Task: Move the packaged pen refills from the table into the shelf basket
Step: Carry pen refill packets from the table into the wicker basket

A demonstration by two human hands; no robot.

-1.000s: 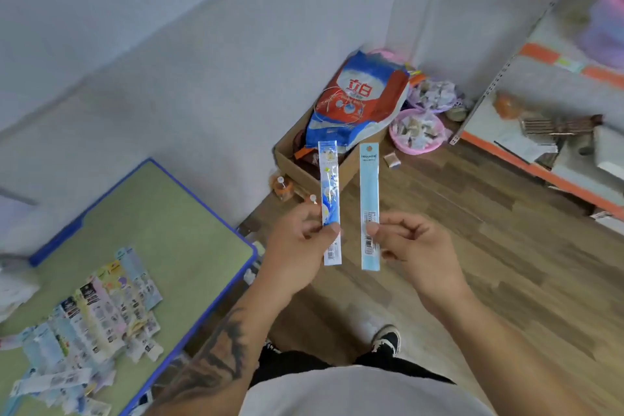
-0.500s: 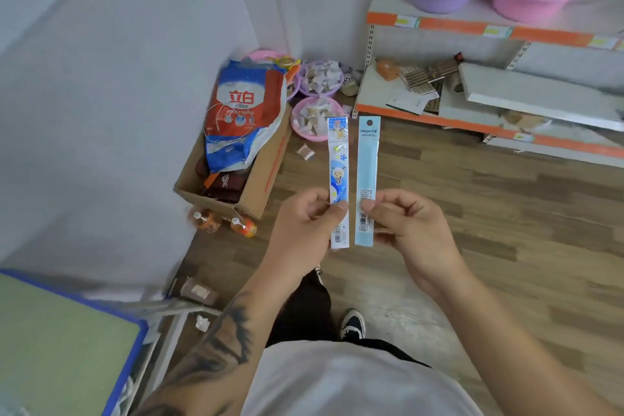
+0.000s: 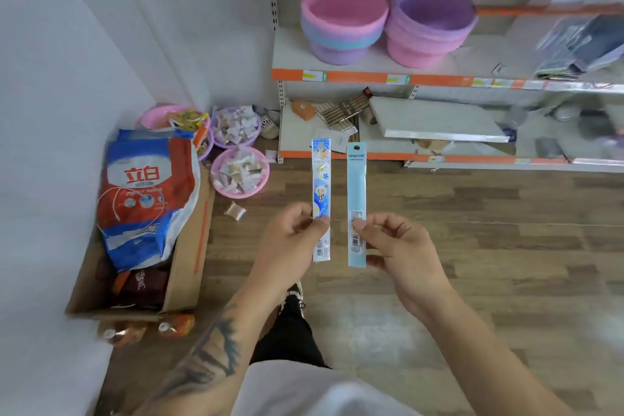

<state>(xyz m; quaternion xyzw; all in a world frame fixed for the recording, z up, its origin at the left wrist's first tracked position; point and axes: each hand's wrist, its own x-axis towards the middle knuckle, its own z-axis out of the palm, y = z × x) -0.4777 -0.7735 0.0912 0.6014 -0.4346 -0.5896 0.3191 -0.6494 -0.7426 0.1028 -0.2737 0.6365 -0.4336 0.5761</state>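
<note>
Blue and white, the cartoon refill pack (image 3: 321, 199) stands straight up in the left hand (image 3: 290, 246). The thumb and fingers (image 3: 322, 221) pinch it near its bottom end. Just beside it, at 3 o'clock, the pale blue refill pack (image 3: 356, 203) stands up too, and the right hand (image 3: 401, 253) pinches it low down with its thumb and fingers (image 3: 358, 223). The 2 packs are side by side and do not touch. They are up in the air over the wood floor (image 3: 472, 246).

At 12 o'clock is the shelf (image 3: 371, 77) with orange edges. On it sit a pink tub stack (image 3: 342, 18) and a purple tub stack (image 3: 430, 18). At 9 o'clock a cardboard box (image 3: 184, 267) on the floor holds a big red and blue bag (image 3: 145, 196). Near it, at 11 o'clock, a small pink bowl (image 3: 239, 174) is full of wrapped sweets.
</note>
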